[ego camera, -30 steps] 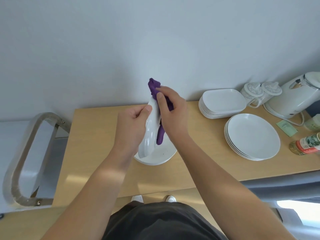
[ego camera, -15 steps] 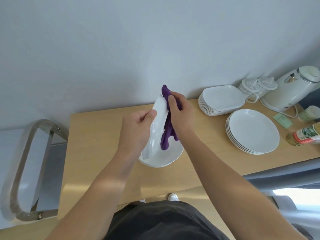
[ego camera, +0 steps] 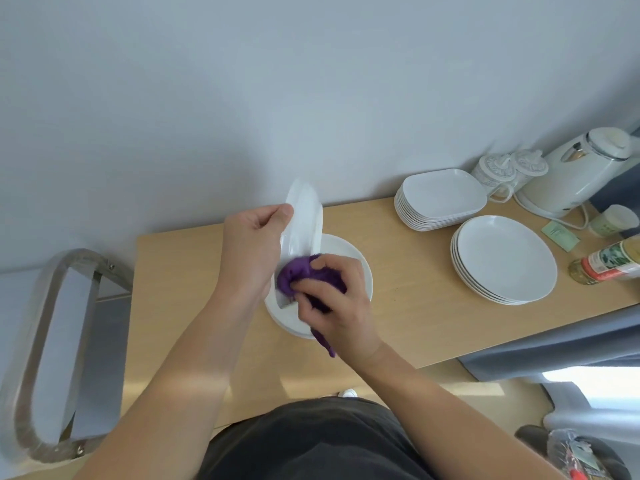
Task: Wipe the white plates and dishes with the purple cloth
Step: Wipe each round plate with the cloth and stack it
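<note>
Fingers of the right hand [ego camera: 334, 299] curl round the bunched purple cloth [ego camera: 299, 273], pressing it against the lower end of the white oval plate held on edge [ego camera: 304, 220]. Half a second ago the cloth sat at this plate's upper rim, so it has slid down the face. The left hand [ego camera: 251, 252] grips the plate's rim between thumb and curled fingers, as before, above the round white plate lying flat [ego camera: 353, 261] on the light wooden table [ego camera: 194, 271]. To the right, the stack of square white dishes [ego camera: 441, 197] and the stack of round white plates [ego camera: 504, 259] are unchanged.
</note>
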Tool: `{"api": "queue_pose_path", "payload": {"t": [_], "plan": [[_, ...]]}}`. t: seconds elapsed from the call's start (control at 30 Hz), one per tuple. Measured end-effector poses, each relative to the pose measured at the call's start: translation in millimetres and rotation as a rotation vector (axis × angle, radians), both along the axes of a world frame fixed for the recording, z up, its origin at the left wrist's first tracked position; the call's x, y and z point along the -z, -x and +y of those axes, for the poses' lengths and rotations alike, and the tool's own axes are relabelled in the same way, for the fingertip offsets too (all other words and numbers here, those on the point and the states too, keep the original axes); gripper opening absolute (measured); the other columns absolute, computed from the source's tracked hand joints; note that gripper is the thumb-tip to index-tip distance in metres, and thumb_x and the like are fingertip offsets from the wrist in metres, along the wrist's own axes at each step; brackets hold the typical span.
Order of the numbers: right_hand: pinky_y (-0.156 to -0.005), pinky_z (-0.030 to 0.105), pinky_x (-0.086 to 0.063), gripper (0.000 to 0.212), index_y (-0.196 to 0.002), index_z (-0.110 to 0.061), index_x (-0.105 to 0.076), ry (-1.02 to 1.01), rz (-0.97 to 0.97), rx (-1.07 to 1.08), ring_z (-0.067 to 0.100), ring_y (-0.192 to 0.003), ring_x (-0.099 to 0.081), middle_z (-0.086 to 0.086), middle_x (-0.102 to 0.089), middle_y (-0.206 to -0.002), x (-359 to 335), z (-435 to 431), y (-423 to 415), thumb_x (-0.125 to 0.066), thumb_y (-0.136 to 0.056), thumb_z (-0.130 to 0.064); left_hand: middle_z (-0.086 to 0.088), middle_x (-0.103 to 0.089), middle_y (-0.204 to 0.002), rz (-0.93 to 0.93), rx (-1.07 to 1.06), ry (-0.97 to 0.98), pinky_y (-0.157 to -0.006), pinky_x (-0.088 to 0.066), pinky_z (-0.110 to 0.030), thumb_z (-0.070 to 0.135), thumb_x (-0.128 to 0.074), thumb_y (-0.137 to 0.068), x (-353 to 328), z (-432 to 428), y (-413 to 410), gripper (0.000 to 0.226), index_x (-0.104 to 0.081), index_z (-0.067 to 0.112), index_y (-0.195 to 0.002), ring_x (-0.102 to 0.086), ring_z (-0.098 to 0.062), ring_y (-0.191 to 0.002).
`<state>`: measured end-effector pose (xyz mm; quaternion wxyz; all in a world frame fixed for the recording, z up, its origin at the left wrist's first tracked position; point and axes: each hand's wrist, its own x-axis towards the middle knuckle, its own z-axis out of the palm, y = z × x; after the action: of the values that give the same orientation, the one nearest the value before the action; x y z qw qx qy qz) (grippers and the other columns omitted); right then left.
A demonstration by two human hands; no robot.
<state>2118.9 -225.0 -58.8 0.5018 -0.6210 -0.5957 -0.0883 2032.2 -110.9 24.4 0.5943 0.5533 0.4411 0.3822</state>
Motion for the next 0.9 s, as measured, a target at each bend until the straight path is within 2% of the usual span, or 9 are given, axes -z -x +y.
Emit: {"api": "queue_pose_path", "payload": {"t": [0.1, 0.2, 0.33, 0.43, 0.53, 0.67, 0.7, 0.8, 0.9], "plan": [[-0.086, 0.045, -0.052, 0.013, -0.096, -0.012, -0.077, -0.035, 0.218, 0.125, 0.033, -0.099, -0.062, 0.004, -0.057, -0.115, -22.4, 21.5, -8.3, -0.071, -0.084, -0.013, -0.001, -0.050, -0.069, 0.051, 0.101, -0.058, -0.066, -0.036, -0.032, 0.025, -0.064, -0.088, 2.5, -8.0, 0.4, 0.028, -0.066, 0.007, -0.066, -0.041, -0.014, -0.069], [-0.093, 0.038, -0.050, 0.019, -0.105, -0.014, -0.075, 0.034, 0.359, 0.232, 0.022, -0.106, -0.060, -0.002, -0.064, -0.115, -45.1, 42.0, -30.4, -0.066, -0.089, -0.018, 0.006, -0.029, -0.057, 0.122, 0.147, -0.136, -0.057, -0.021, -0.029, 0.017, -0.061, -0.095, -0.4, -16.0, 3.6, 0.044, -0.043, 0.013, -0.054, -0.025, -0.013, -0.058], [-0.092, 0.021, -0.045, 0.020, -0.109, -0.013, -0.073, 0.136, 0.345, 0.265, 0.015, -0.102, -0.059, -0.002, -0.070, -0.109, -40.2, 49.3, -59.6, -0.062, -0.093, -0.013, 0.001, -0.022, -0.060, 0.168, 0.153, -0.207, -0.058, -0.016, -0.030, 0.019, -0.059, -0.096, -3.4, -16.8, 4.3, 0.044, -0.039, -0.003, -0.064, -0.020, -0.017, -0.060], [-0.088, 0.031, -0.048, 0.020, -0.110, -0.012, -0.073, 0.225, 0.385, 0.314, 0.018, -0.096, -0.059, -0.005, -0.069, -0.101, -18.9, 36.1, -76.4, -0.061, -0.095, -0.013, -0.001, -0.022, -0.063, 0.205, 0.176, -0.270, -0.058, -0.016, -0.030, 0.020, -0.059, -0.097, -5.9, -20.4, 0.6, 0.044, -0.041, -0.001, -0.063, -0.021, -0.018, -0.062], [-0.082, 0.027, -0.048, 0.016, -0.106, -0.010, -0.074, 0.216, 0.367, 0.351, 0.012, -0.087, -0.058, -0.002, -0.071, -0.094, -5.2, 13.9, -95.5, -0.064, -0.093, -0.009, 0.000, -0.026, -0.063, 0.203, 0.211, -0.300, -0.059, -0.019, -0.031, 0.024, -0.058, -0.097, -7.2, -22.8, -8.4, 0.040, -0.048, 0.006, -0.063, -0.024, -0.017, -0.062], [-0.083, 0.036, -0.051, 0.019, -0.108, -0.018, -0.073, 0.335, 0.371, 0.407, 0.026, -0.091, -0.060, -0.005, -0.069, -0.095, 1.1, -5.7, -133.1, -0.061, -0.094, -0.018, 0.000, -0.032, -0.062, 0.278, 0.312, -0.446, -0.057, -0.024, -0.030, 0.029, -0.054, -0.099, -5.3, -37.4, -38.2, 0.030, -0.054, 0.014, -0.073, -0.028, -0.011, -0.058], [-0.082, 0.034, -0.052, 0.019, -0.107, -0.018, -0.073, 0.364, 0.369, 0.397, 0.025, -0.089, -0.061, -0.004, -0.069, -0.094, 3.6, -11.0, -144.0, -0.060, -0.093, -0.019, 0.001, -0.028, -0.060, 0.295, 0.318, -0.483, -0.055, -0.023, -0.030, 0.026, -0.054, -0.100, -5.2, -42.9, -48.7, 0.032, -0.052, 0.011, -0.071, -0.024, -0.010, -0.057], [-0.076, 0.010, -0.044, 0.018, -0.107, -0.013, -0.074, 0.448, 0.344, 0.357, 0.010, -0.083, -0.059, 0.000, -0.069, -0.095, 5.5, -28.9, -171.0, -0.063, -0.093, -0.012, 0.002, -0.027, -0.056, 0.360, 0.318, -0.570, -0.052, -0.021, -0.030, 0.026, -0.052, -0.101, -0.3, -55.3, -82.0, 0.038, -0.053, 0.005, -0.069, -0.024, -0.014, -0.055], [-0.079, 0.003, -0.040, 0.025, -0.120, -0.018, -0.070, 0.539, 0.477, 0.385, 0.001, -0.088, -0.057, -0.012, -0.064, -0.102, 0.4, -47.8, -198.3, -0.060, -0.097, -0.020, 0.000, -0.026, -0.051, 0.421, 0.342, -0.697, -0.050, -0.024, -0.032, 0.029, -0.050, -0.099, 6.4, -67.4, -117.8, 0.036, -0.043, 0.018, -0.065, -0.027, -0.020, -0.054]]}}
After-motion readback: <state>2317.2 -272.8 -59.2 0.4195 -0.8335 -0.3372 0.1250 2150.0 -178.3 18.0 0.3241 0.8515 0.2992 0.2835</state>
